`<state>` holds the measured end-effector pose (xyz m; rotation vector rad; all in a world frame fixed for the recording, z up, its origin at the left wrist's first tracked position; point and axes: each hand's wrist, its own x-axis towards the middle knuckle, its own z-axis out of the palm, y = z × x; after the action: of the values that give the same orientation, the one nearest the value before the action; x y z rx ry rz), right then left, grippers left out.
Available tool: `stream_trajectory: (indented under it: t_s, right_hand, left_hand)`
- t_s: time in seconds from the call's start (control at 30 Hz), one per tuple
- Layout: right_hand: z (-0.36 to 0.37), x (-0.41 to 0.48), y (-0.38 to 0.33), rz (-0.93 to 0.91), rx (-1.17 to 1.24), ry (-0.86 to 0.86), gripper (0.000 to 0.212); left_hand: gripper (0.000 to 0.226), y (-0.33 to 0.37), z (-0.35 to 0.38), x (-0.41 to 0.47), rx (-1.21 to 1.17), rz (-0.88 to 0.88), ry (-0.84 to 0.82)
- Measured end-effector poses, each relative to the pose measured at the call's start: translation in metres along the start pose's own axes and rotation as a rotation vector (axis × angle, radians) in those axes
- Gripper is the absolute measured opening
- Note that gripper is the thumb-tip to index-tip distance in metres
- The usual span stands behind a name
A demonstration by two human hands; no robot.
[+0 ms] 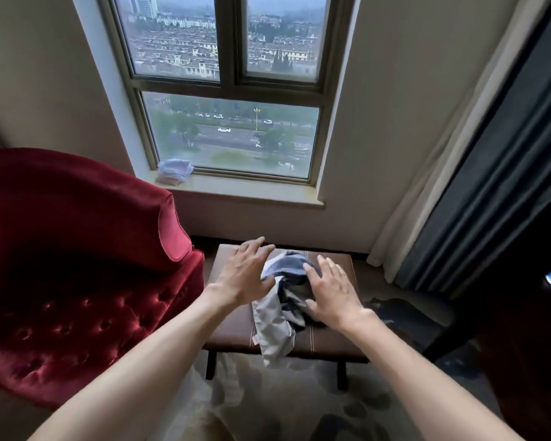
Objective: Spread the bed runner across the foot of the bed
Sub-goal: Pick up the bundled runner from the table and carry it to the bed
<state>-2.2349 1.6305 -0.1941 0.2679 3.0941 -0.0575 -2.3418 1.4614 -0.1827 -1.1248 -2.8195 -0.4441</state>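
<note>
Views: one wide-angle camera, worn on the person's head.
Position: above and behind the left grip and the right grip; both bare forearms run in from the bottom corners.
Facing: forward and down, toward the window in the wall beyond the grips.
Nearness: close, with both arms stretched out and the grips in the lower middle of the frame.
Centre: the small brown table under the grips, with a crumpled cloth between them.
Left of the grips: red armchair.
Right of the grips: dark curtain.
Nearer than the grips: patterned carpet.
Lens effect: window frame and curtain lean outward toward the edges.
</note>
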Motion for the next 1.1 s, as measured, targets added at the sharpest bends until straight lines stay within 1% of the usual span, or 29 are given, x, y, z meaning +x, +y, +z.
stream_trajectory:
  t_s: [0.3,0.53,0.6,0.7,0.77,0.83,0.9,1.0,1.1]
  right_hand:
    - [0.023,0.106,0.058,0.023,0.021,-0.107,0.078]
    - [0.049,0.190,0.109,0.021,0.064,-0.195,0.076]
    - [0.056,0.215,0.126,0.011,0.086,-0.213,0.073]
    - [0.070,0.251,0.147,0.007,0.175,-0.286,0.071]
    - [0.085,0.273,0.157,-0.005,0.222,-0.340,0.074]
    - [0.104,0.290,0.165,-0.017,0.247,-0.383,0.078]
    - [0.126,0.303,0.172,-0.028,0.270,-0.430,0.082]
    - [0.167,0.327,0.182,-0.053,0.272,-0.496,0.088]
    - [0.212,0.353,0.190,-0.073,0.249,-0.538,0.091]
  left_hand:
    - [0.071,-0.038,0.044,0.115,0.014,-0.046,-0.110]
    - [0.078,-0.047,0.090,0.197,0.029,-0.080,-0.188]
    - [0.078,-0.050,0.105,0.220,0.029,-0.090,-0.215]
    - [0.076,-0.056,0.127,0.249,0.033,-0.118,-0.243]
    - [0.081,-0.062,0.147,0.261,0.034,-0.147,-0.263]
    - [0.092,-0.069,0.168,0.265,0.029,-0.177,-0.299]
    - [0.096,-0.078,0.192,0.265,0.021,-0.216,-0.347]
    - [0.090,-0.094,0.231,0.272,0.007,-0.286,-0.439]
    - [0.083,-0.115,0.278,0.284,0.015,-0.321,-0.519]
